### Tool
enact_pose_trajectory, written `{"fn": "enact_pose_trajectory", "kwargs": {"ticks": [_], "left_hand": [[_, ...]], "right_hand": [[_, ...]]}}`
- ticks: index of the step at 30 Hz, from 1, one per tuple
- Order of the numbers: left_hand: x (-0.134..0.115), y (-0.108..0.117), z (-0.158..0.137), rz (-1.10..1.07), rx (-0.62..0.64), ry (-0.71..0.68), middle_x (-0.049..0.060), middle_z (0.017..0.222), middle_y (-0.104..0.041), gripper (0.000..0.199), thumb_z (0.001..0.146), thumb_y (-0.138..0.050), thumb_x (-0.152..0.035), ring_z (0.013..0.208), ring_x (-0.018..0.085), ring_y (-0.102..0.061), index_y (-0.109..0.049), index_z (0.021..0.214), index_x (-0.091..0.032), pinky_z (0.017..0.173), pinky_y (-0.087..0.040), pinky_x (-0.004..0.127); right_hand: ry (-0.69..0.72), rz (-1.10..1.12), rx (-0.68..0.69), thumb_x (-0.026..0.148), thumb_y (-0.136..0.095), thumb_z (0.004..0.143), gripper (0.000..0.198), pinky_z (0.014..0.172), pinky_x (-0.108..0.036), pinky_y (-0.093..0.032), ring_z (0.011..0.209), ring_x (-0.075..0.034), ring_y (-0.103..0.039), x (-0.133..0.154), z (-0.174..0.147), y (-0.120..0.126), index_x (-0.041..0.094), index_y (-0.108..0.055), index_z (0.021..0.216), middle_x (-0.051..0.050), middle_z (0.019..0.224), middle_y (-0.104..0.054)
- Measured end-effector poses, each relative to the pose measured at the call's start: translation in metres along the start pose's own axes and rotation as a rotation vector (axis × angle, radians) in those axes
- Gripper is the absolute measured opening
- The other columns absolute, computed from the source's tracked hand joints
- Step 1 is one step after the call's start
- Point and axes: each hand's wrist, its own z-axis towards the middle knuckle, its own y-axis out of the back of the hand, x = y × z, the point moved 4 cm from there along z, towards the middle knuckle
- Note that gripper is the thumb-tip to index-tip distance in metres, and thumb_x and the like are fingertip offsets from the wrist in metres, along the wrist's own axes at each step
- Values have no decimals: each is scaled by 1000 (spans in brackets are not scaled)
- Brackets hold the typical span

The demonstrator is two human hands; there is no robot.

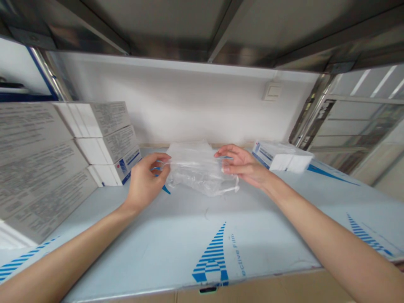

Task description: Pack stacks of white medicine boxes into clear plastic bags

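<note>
A clear plastic bag (197, 179) with a white drawstring at its right end lies crumpled on the film-covered shelf. A whitish, box-like item (191, 147) shows at its back; whether it is inside the bag or behind it, I cannot tell. My left hand (148, 176) has thumb and fingers closed at the bag's left edge. At the right edge, my right hand (241, 164) curls its thumb and fingers about the plastic, near the drawstring. The exact finger contact is partly hidden by the see-through plastic.
White printed boxes (109, 145) are stacked at the left, with larger boxes (38, 168) nearer me. Another white box (280, 155) sits at the back right. A metal shelf (170, 29) hangs low overhead; metal posts (315, 109) flank the space. A wall switch (272, 91) is behind.
</note>
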Motion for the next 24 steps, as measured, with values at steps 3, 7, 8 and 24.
{"fn": "enact_pose_trajectory", "kwargs": {"ticks": [3, 7, 8, 24], "left_hand": [[-1, 5, 3, 50, -54, -50, 2, 84, -58, 22, 75, -60, -23, 74, 17, -59, -71, 94, -22, 64, -51, 26], [-1, 7, 3, 84, -33, -118, 1, 79, -50, 20, 72, -61, -20, 73, 18, -54, -70, 90, -23, 69, -50, 29], [-1, 6, 3, 103, -25, -133, 0, 77, -49, 19, 72, -61, -20, 72, 18, -53, -70, 88, -23, 69, -48, 29], [26, 13, 13, -146, -176, 194, -3, 84, -49, 24, 76, -55, -23, 51, 12, -57, -46, 97, -25, 49, -46, 26]], "right_hand": [[9, -10, 8, 15, -84, 67, 45, 51, -21, -39, 64, -7, -46, 0, 0, -1, 26, -65, 107, -1, 112, -61], [56, -13, -20, 17, -83, 71, 40, 48, -19, -35, 63, -7, -47, 2, 1, 1, 26, -65, 106, -1, 107, -62], [66, -8, -27, 18, -82, 71, 40, 51, -20, -38, 66, -7, -49, 3, 1, 2, 26, -65, 106, -1, 108, -62], [53, 17, -74, 19, -85, 66, 45, 54, -22, -42, 63, -8, -51, 4, 1, 10, 27, -65, 106, 1, 97, -65]]}}
